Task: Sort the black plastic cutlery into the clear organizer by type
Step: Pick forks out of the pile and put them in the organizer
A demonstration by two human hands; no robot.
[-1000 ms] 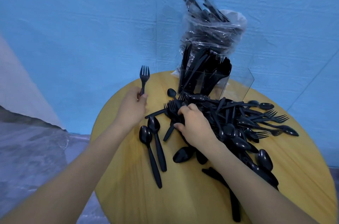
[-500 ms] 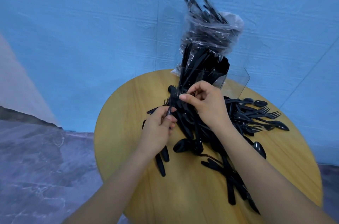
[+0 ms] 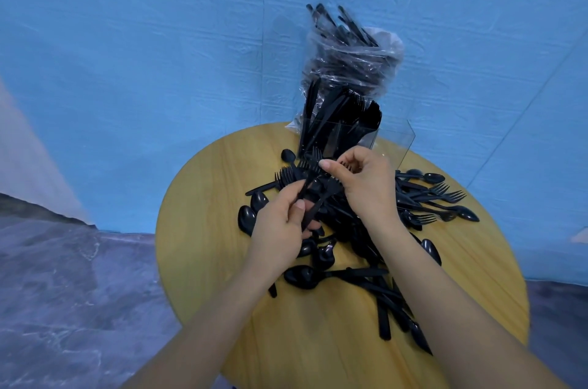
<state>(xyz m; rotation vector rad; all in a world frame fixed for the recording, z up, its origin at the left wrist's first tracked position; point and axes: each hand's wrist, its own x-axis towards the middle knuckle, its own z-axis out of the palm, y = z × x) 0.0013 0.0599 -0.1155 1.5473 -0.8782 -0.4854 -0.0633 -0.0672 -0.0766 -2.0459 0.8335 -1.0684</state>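
A heap of black plastic forks, spoons and knives (image 3: pixel 423 201) lies on the round wooden table (image 3: pixel 318 341). My left hand (image 3: pixel 280 229) grips the handles of a few black forks (image 3: pixel 310 180), their tines pointing up and away from me. My right hand (image 3: pixel 366 185) pinches the tines end of those forks from above. Behind my hands stands the clear organizer (image 3: pixel 391 143), with black cutlery upright in its left part; its right part looks see-through with nothing dark in it.
A clear plastic bag (image 3: pixel 353 60) stuffed with more black cutlery stands behind the organizer at the table's far edge. Loose spoons (image 3: pixel 302 275) lie near my left wrist. A blue sheet hangs behind the table; a grey floor lies to the left.
My left hand came in from the table's left with its fork and joined my right hand over the heap. The forks are now bunched between both hands, in front of the organizer.
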